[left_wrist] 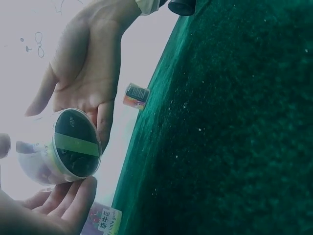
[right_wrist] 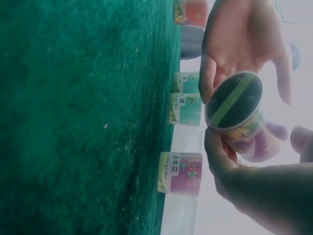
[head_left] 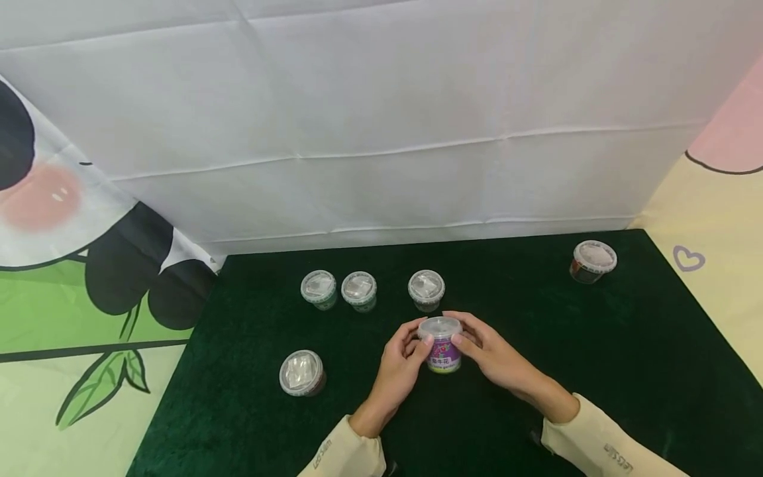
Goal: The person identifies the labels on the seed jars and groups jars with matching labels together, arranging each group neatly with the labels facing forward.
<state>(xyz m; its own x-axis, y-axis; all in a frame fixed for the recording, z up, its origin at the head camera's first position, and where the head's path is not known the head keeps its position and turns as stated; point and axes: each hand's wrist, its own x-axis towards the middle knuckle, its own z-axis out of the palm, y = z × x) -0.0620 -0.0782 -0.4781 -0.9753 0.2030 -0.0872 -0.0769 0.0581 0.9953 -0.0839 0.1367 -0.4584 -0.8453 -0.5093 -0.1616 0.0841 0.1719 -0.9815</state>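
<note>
A small plastic cup [head_left: 444, 356] with a clear lid and a purple label printed with Chinese characters is held upright between both hands. My left hand [head_left: 398, 366] grips its left side, the thumb on the front. On the opposite side, my right hand [head_left: 497, 358] holds it, also with the thumb forward. Both wrist views show the cup's dark base with a green stripe [left_wrist: 76, 144], raised off the table. Just behind it stands another purple-labelled cup [right_wrist: 181, 172] with a clear lid [head_left: 426, 285].
On the dark green cloth-covered table [head_left: 238, 424], two green-labelled cups [head_left: 318, 289] stand side by side at back left. A reddish-labelled cup [head_left: 302, 373] is at front left, and an orange-labelled cup [head_left: 593, 261] at far right. White fabric [head_left: 369, 132] hangs behind.
</note>
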